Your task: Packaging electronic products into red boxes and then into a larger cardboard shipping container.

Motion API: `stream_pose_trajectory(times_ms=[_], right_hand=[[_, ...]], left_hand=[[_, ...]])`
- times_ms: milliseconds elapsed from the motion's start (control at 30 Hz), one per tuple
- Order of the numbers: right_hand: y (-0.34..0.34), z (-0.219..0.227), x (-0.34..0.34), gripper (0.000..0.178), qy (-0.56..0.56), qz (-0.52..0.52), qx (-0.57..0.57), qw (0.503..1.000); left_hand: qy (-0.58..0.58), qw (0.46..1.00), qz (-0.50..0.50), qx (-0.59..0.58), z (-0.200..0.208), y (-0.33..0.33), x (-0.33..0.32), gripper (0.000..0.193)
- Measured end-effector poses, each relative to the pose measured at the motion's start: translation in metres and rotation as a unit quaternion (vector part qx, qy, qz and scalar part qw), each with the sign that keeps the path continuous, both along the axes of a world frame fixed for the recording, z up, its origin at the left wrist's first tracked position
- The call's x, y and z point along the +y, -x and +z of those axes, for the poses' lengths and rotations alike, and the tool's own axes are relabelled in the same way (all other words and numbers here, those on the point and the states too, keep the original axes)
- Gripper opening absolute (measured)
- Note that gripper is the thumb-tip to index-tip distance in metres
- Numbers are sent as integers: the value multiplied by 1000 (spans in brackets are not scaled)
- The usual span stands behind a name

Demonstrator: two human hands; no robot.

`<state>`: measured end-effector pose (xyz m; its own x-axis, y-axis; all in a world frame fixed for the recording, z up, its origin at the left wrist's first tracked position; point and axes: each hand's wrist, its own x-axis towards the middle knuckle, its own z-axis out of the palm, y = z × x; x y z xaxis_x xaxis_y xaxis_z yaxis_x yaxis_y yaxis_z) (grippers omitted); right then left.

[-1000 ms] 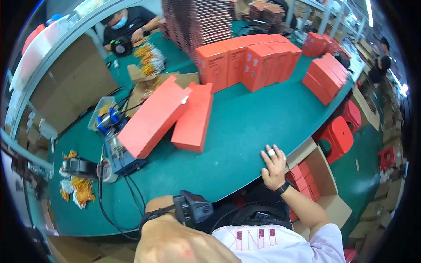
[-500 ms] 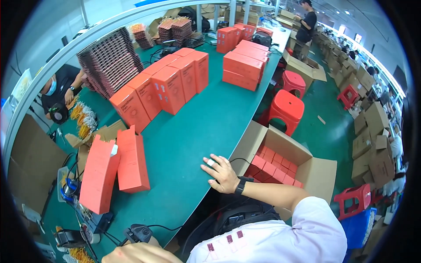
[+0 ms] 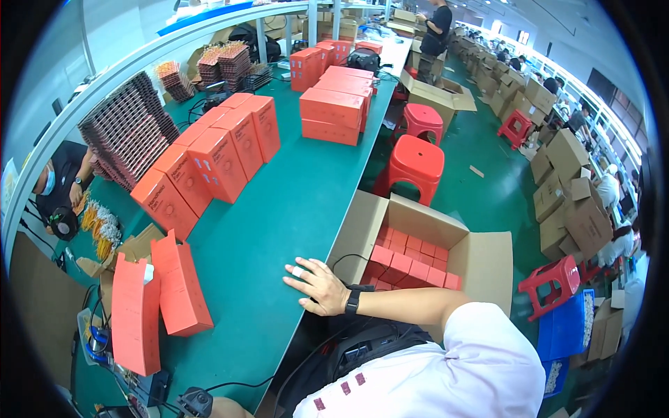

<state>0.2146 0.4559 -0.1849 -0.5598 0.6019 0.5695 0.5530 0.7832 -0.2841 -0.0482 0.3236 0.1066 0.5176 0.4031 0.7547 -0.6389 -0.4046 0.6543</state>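
Observation:
My right hand (image 3: 322, 288) lies on the green tabletop (image 3: 258, 258) near its right edge, fingers spread and holding nothing. It wears a white band on one finger and a black strap on the wrist. Only a sliver of my left hand (image 3: 230, 409) shows at the lower edge, beside a black device (image 3: 195, 402) with a cable; its fingers are out of sight. On the left, an orange-red carton (image 3: 136, 317) with an upright flap leans close to a second orange-red carton (image 3: 182, 285). Further back, several closed orange-red boxes (image 3: 221, 164) stand in a row.
An open cardboard box (image 3: 481, 268) holding small red boxes sits right of the table edge. Behind it stand red stools (image 3: 416, 164). More orange-red boxes (image 3: 331, 111) are stacked at the far right of the table. Across the table, a person (image 3: 59, 181) sits near stacked trays (image 3: 129, 129).
The view has shifted, so the table and boxes sit further left. My left hand has mostly dropped out of the lower edge. My right hand stays flat on the table.

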Motion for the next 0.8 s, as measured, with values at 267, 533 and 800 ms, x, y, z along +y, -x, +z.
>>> stream_pose_trajectory(times_ms=[267, 533, 800], right_hand=[[0, 0, -1, 55, 3, -4, 2, 1000], [0, -4, -1, 57, 3, -4, 0, 1000], [0, -3, -1, 56, 6, -6, -2, 1000]], left_hand=[[10, 1000, 3, 8, 2, 2, -1, 28], [11, 1000, 4, -8, 0, 3, -3, 28], [-4, 1000, 0, -10, -1, 3, -2, 28]])
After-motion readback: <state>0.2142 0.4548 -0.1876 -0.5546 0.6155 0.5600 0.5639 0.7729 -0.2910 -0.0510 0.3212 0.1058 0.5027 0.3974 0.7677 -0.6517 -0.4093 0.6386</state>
